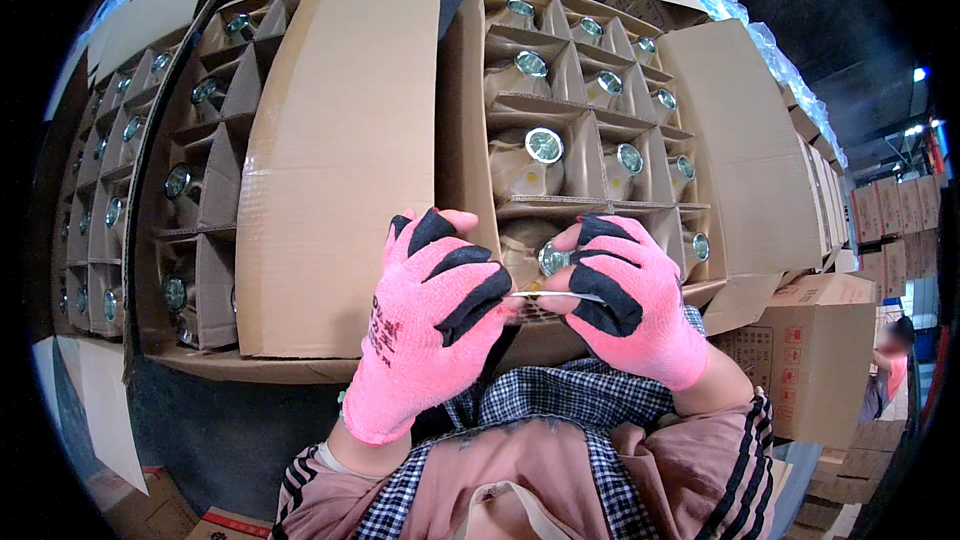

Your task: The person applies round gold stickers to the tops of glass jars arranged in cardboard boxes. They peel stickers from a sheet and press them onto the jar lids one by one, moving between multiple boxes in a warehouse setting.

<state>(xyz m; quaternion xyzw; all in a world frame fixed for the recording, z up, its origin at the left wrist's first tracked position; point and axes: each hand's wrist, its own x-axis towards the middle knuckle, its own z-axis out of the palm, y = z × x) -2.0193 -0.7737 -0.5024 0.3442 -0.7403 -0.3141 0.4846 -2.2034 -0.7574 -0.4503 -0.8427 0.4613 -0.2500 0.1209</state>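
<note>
My left hand [430, 315] and my right hand [632, 290] wear pink knit gloves with black finger patches and some bare fingertips. Between them they pinch a thin white strip [556, 294], seen edge-on, perhaps a card or label; its kind cannot be made out. Both hands are above the near edge of an open cardboard box [462, 130]. Inside, cardboard dividers [585, 120] separate clear glass jars or bottles with round, shiny greenish tops. One such glass vessel [549, 258] shows just behind the strip, between my hands.
To the left stands another divided box of glass vessels, partly covered by its wide flap [340, 160]. A third filled box [100, 190] is farther left. An open flap [745, 150] and a carton [805, 350] lie to the right. A person [888, 365] is at far right.
</note>
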